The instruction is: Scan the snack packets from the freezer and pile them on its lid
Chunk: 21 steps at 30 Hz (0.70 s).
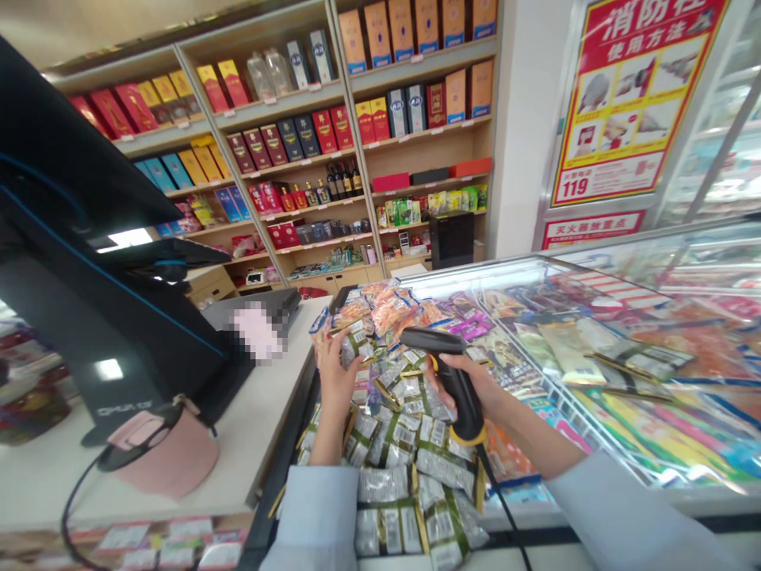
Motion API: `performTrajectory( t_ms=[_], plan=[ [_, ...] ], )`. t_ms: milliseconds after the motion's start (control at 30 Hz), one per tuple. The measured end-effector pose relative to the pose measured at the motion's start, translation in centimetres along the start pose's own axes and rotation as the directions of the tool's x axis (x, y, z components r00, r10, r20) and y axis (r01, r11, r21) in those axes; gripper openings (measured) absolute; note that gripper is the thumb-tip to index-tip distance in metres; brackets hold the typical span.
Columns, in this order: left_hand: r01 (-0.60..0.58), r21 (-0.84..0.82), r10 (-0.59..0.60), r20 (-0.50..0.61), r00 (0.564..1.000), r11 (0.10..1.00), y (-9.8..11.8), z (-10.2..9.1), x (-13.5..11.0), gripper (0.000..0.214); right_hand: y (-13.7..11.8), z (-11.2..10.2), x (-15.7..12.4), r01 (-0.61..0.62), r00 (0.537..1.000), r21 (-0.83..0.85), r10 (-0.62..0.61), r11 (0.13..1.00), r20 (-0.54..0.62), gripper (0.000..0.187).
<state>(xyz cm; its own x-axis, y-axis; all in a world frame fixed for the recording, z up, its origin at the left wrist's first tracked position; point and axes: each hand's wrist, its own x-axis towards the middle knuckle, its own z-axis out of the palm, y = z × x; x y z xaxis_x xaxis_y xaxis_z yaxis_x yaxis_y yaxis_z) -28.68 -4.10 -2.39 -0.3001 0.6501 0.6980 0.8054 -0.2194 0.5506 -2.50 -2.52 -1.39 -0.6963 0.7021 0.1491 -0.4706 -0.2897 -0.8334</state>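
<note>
My right hand is wrapped round the handle of a black and yellow barcode scanner, whose head points left over the packets. Its cable runs down to the bottom edge. My left hand has its thumb and fingers around a small silver and green snack packet, with part of the packet hidden by the fingers. Beneath both hands lies a pile of similar silver and green packets, many showing barcodes. Beyond my left hand are orange snack packets, and purple packets lie to their right.
On the left, a white counter carries a black point-of-sale screen and a pink bag. A glass-topped freezer with packaged goods extends right. Shelves of boxes and bottles stand behind.
</note>
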Motion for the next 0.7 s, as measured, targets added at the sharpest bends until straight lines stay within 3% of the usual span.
performTrajectory(
  t_ms=[133, 267, 400, 467, 567, 633, 700],
  plan=[
    [-0.019, 0.011, 0.019, 0.046, 0.999, 1.000, -0.2, 0.3, -0.1, 0.051, -0.5, -0.6, 0.1, 0.049, 0.999, 0.079, -0.048, 0.996, -0.016, 0.032],
    [0.027, 0.062, -0.025, -0.033, 0.999, 0.998, 0.2, 0.5, -0.4, 0.049, -1.2, -0.7, 0.1, 0.141, 0.989, 0.142, -0.133, 0.980, -0.066, 0.031],
    [-0.071, 0.038, 0.071, 0.007, 0.997, 0.997, 1.7, -2.2, 0.3, 0.045, -4.1, 0.3, -1.1, 0.231, 0.965, 0.202, -0.198, 0.952, -0.170, 0.028],
    [-0.152, 0.036, 0.150, 0.054, 0.987, 0.988, 3.5, -4.5, 1.4, 0.046, -6.5, 0.8, -2.7, 0.285, 0.948, 0.203, -0.245, 0.937, -0.203, 0.025],
    [-0.255, 0.029, 0.253, 0.065, 0.965, 0.967, 7.8, -7.5, 3.2, 0.047, -10.5, 1.1, -6.4, 0.384, 0.908, 0.156, -0.342, 0.910, -0.244, 0.020],
    [-0.303, -0.017, 0.304, 0.053, 0.951, 0.953, 11.6, -8.1, 3.9, 0.048, -12.5, 0.8, -9.2, 0.443, 0.874, 0.125, -0.396, 0.888, -0.282, 0.017],
    [-0.316, -0.117, 0.320, 0.019, 0.947, 0.942, 15.6, -7.2, 3.8, 0.049, -13.9, 0.2, -12.1, 0.492, 0.834, 0.095, -0.437, 0.865, -0.335, 0.015]
  ],
)
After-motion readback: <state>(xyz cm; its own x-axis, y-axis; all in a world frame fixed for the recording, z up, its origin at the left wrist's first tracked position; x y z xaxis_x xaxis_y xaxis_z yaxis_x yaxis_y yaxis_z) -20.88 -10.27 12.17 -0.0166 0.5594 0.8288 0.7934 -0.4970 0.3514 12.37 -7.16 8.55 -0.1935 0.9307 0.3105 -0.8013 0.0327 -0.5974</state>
